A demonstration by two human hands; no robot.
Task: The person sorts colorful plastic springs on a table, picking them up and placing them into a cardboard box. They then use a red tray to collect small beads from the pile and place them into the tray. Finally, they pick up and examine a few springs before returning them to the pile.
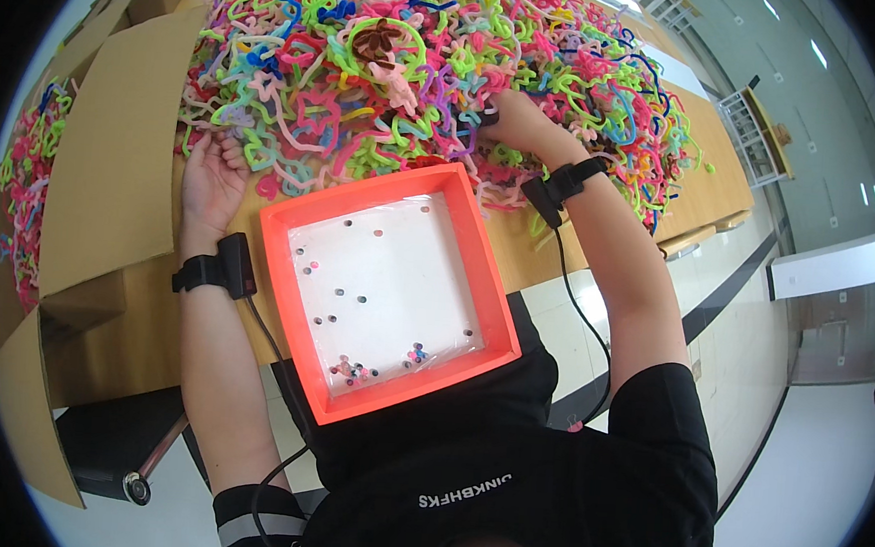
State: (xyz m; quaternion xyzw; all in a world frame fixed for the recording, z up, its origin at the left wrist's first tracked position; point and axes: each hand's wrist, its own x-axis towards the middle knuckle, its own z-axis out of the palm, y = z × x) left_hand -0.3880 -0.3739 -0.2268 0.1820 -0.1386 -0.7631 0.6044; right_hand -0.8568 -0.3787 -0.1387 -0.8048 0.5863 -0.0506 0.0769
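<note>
A large heap of bent, multicoloured chenille stems [434, 85] covers the wooden table before me. My left hand [217, 173] rests palm up at the heap's near left edge, fingers curled; whether it holds anything is not clear. Farther right, my right hand [503, 119] reaches into the heap, its fingers partly hidden and close to something dark. Between my forearms, an orange-red square tray [382, 413] with a white bottom sits at the table's near edge. Small beads [352, 373] lie scattered inside it, mostly near its lower side. Both wrists wear black straps with cabled modules.
An open cardboard box [114, 148] stands at the left, with more chenille stems [30, 196] in it. A black chair [119, 442] is at the lower left. The wooden table's [715, 163] right edge borders a tiled floor. Cables run from both wrists.
</note>
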